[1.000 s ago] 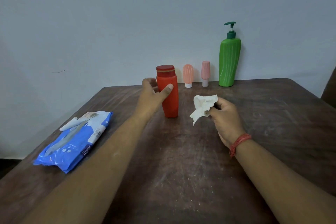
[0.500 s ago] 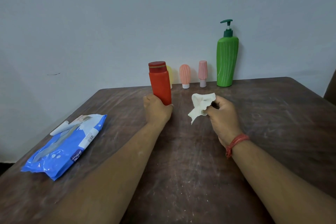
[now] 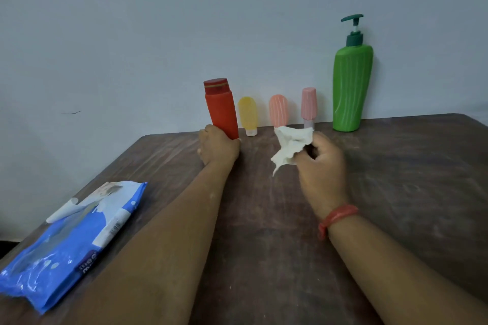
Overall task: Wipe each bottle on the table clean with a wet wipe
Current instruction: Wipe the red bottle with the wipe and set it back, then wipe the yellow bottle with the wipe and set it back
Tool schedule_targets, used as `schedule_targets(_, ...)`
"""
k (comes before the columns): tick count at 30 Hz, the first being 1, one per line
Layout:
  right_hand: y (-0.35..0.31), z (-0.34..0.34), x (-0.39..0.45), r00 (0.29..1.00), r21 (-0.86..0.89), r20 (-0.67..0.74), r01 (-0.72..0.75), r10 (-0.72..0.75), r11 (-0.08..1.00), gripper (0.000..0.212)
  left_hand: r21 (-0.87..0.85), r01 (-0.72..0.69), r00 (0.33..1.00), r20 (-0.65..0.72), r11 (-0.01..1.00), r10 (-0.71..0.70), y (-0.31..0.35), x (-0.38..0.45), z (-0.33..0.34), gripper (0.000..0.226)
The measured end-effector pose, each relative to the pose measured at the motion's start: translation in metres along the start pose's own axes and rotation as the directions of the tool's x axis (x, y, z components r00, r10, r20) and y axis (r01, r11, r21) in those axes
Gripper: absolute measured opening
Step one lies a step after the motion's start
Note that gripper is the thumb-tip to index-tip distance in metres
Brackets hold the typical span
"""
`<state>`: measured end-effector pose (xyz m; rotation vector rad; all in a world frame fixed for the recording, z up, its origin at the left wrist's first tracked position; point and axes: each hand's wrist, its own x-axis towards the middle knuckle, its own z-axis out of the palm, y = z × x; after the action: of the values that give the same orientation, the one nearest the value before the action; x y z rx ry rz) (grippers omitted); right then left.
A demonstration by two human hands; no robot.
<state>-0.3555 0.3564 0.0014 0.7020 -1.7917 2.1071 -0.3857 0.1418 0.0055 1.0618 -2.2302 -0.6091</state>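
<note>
My left hand (image 3: 218, 147) grips the base of a red bottle (image 3: 221, 107), which leans slightly to the left above the table. My right hand (image 3: 320, 163) pinches a crumpled white wet wipe (image 3: 290, 145) a short way to the right of the red bottle, not touching it. Along the wall stand a small yellow bottle (image 3: 247, 115), an orange striped bottle (image 3: 278, 110), a pink bottle (image 3: 308, 104) and a tall green pump bottle (image 3: 352, 84).
A blue pack of wet wipes (image 3: 71, 239) lies at the left edge of the dark wooden table (image 3: 409, 179), its flap peeled up. A pale wall rises just behind the row of bottles.
My left hand slid down to the red bottle's base and lifted it, tilting it left; the yellow bottle behind it came into sight. My right hand kept hold of the wipe.
</note>
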Motion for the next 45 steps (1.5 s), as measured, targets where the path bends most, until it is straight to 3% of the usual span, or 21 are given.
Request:
schedule_targets(22,0.014,-0.004,0.003,0.999,0.124,0.006,-0.039,0.039,0.992,0.034,-0.016,0.063,0.998,0.010,0.998,-0.062,0.001,0.056,0.023,0.072)
schedule_targets(28,0.017,-0.004,0.004,0.997,0.119,0.025,-0.073,0.070,0.990,0.020,-0.062,0.184,0.983,-0.002,0.981,-0.184,-0.001,0.051,0.025,0.087)
schedule_targets(30,0.017,-0.003,0.003,0.996,0.120,0.023,-0.084,0.082,0.989,0.016,-0.098,0.189,0.980,-0.039,0.977,-0.194,0.002,0.042,0.024,0.082)
schedule_targets(32,0.015,-0.003,0.002,0.996,0.121,0.023,-0.089,0.087,0.989,0.017,-0.151,0.070,0.993,-0.086,0.986,-0.083,0.007,0.033,0.024,0.065)
schedule_targets(34,0.014,-0.002,0.002,0.997,0.121,0.024,-0.082,0.079,0.989,0.015,-0.166,-0.166,0.983,-0.104,0.972,0.150,0.014,0.025,0.022,0.047)
schedule_targets(36,0.013,-0.002,0.001,0.997,0.120,0.026,-0.081,0.079,0.990,0.021,-0.135,-0.338,0.941,-0.077,0.932,0.330,0.023,0.024,0.018,0.049)
schedule_targets(40,0.013,-0.003,0.002,0.995,0.126,0.016,-0.099,0.097,0.987,0.021,-0.170,-0.425,0.894,0.075,0.889,0.441,0.040,0.036,0.007,0.067)
schedule_targets(42,0.012,-0.004,0.003,0.995,0.127,0.008,-0.101,0.101,0.987,0.024,-0.183,-0.406,0.888,0.151,0.895,0.434,0.045,0.042,0.003,0.066)
schedule_targets(45,0.013,-0.004,0.004,0.994,0.119,-0.012,-0.104,0.106,0.987,0.028,-0.129,-0.415,0.888,0.160,0.901,0.432,0.049,0.047,0.001,0.056)
